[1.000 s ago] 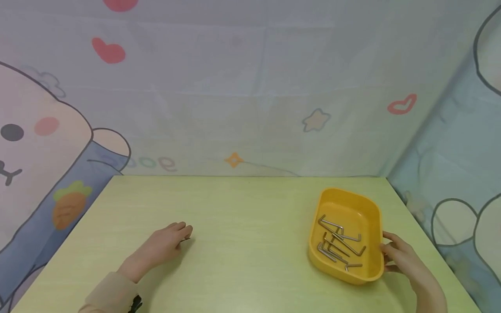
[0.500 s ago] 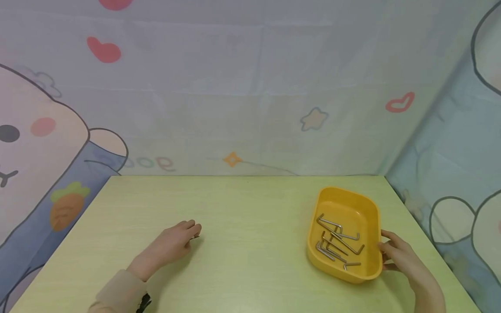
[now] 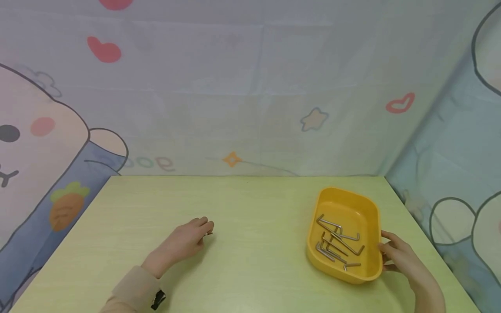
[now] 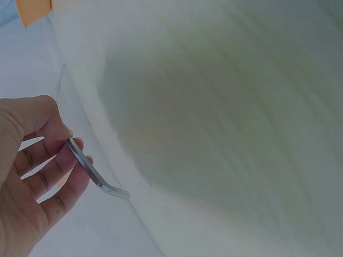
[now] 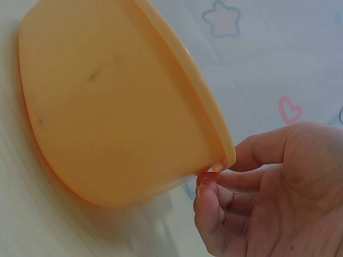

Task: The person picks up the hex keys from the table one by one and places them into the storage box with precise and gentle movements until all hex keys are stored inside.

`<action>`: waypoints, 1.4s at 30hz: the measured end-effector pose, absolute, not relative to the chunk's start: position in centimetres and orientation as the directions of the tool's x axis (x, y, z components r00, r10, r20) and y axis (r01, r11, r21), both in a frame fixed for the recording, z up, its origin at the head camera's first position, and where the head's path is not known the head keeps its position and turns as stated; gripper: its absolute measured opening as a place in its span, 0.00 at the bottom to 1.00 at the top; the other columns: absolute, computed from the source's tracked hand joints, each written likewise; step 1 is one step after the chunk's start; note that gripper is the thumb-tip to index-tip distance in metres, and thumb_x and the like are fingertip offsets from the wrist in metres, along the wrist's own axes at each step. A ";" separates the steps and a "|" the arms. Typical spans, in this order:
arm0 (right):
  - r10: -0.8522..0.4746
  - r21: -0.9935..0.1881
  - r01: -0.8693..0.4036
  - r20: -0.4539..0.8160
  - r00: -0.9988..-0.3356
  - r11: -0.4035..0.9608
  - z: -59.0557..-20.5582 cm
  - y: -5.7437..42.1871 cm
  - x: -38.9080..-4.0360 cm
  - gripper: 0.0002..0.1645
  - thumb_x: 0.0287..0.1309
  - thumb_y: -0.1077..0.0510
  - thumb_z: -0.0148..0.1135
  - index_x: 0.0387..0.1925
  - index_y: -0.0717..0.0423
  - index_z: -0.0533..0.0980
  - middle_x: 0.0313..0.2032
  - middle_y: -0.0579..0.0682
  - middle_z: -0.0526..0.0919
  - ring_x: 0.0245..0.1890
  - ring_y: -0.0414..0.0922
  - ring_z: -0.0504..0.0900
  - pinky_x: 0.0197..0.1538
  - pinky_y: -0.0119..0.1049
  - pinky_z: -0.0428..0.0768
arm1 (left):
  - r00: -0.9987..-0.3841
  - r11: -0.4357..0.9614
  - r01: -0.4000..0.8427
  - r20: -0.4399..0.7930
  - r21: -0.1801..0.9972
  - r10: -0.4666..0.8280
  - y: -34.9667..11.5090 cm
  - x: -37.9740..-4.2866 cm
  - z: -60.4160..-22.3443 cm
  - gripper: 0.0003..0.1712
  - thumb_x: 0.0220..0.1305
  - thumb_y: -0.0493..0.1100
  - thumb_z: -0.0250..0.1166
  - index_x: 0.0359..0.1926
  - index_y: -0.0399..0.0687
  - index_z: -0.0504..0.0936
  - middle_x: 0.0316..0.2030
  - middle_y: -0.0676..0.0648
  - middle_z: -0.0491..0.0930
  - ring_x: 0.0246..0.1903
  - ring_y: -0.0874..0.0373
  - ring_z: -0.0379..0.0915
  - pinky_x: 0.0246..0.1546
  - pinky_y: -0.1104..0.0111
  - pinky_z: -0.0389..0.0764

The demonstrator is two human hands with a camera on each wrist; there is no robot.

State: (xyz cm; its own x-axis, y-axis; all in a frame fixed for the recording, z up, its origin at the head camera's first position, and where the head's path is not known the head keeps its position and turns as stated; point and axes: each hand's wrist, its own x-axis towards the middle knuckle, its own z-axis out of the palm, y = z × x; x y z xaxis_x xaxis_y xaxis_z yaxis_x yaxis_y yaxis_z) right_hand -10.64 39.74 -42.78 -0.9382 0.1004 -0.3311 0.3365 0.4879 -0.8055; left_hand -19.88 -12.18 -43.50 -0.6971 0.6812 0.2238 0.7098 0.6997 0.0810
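Observation:
My left hand [image 3: 182, 242] is over the left-middle part of the table, pinching a hex key between thumb and fingers. In the left wrist view this hex key [image 4: 90, 170] is silver, with its bent end pointing away from the fingers. On the right side of the table sits a yellow plastic tray [image 3: 344, 208] holding several metal hex keys [image 3: 341, 240] of different sizes, loosely piled. With thumb and fingers, my right hand [image 3: 403, 259] grips the tray's right rim. The right wrist view shows the tray's outer wall [image 5: 118, 118] and the thumb and fingers pinching its edge.
The pale yellow-green table [image 3: 250, 261] ends at the back against a printed cloth [image 3: 219, 87] with hearts and a star. Another stretch of cloth [image 3: 442, 152] borders the right side. A bear print [image 3: 43, 156] is on the left.
My left hand has moved to the right across the table with the hex key. The right hand and the tray stay in place.

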 end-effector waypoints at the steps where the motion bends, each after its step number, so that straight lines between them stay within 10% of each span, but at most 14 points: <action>1: 0.100 -0.805 0.335 -0.329 -0.939 0.489 -42.8 39.7 -10.6 0.36 0.72 0.55 0.40 0.70 0.73 0.44 0.35 0.49 0.75 0.31 0.38 0.78 0.37 0.33 0.82 | -0.696 0.698 0.711 0.228 0.085 0.681 -12.0 -19.9 -43.5 0.18 0.46 0.23 0.59 0.35 0.47 0.73 0.31 0.54 0.72 0.31 0.61 0.68 0.25 0.74 0.68; 42: 0.116 -0.804 0.333 -0.319 -0.941 0.493 -42.9 39.6 -10.7 0.35 0.72 0.57 0.39 0.70 0.73 0.43 0.31 0.44 0.74 0.27 0.35 0.76 0.34 0.32 0.81 | -0.657 0.620 0.752 0.331 0.224 0.678 -2.0 -20.9 -42.5 0.16 0.52 0.27 0.60 0.41 0.46 0.77 0.35 0.51 0.78 0.31 0.61 0.69 0.29 0.76 0.70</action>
State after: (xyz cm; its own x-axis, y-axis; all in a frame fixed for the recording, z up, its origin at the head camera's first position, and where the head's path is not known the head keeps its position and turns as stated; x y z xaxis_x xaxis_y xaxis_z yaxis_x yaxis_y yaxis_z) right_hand -10.69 39.64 -42.85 -0.9407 0.1155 -0.3188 0.3330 0.4928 -0.8039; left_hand -20.88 -2.03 -42.55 -0.6567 0.6778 0.3306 0.7523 0.6196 0.2240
